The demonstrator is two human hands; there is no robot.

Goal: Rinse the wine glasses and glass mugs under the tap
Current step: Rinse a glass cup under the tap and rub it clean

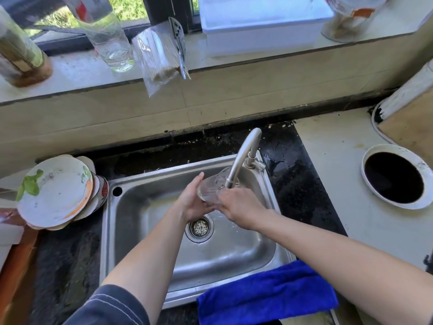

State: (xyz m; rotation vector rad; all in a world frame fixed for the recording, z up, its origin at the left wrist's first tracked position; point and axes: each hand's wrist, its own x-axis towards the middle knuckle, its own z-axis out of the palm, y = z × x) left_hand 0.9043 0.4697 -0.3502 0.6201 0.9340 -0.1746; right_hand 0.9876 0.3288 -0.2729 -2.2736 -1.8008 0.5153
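Across the centre and bottom of the frame, leaning over a steel sink (145,231) sunk into a dark counter (63,266). Along the top, facing a pale windowsill (77,73) bearing a white tray (262,26), a clear bottle (105,36) and a plastic bag (157,57) of thin sticks. At the lower right, draping a blue cloth (267,294) over the sink's front rim. At the left edge, keeping a tilted stack of plates (54,191) just beside the sink.

In the middle of the frame, holding a clear glass (210,186) tipped on its side above the basin, its mouth right at the end of the curved tap (243,156). Cupping it from the left and beneath with the left hand (194,202), fingers curling round it, thumb reaching up along its side. Gripping its near right side with the right hand (236,207), fingers bending over the glass, their tips hidden. Below the hands, showing the round drain (199,227) in the basin floor.
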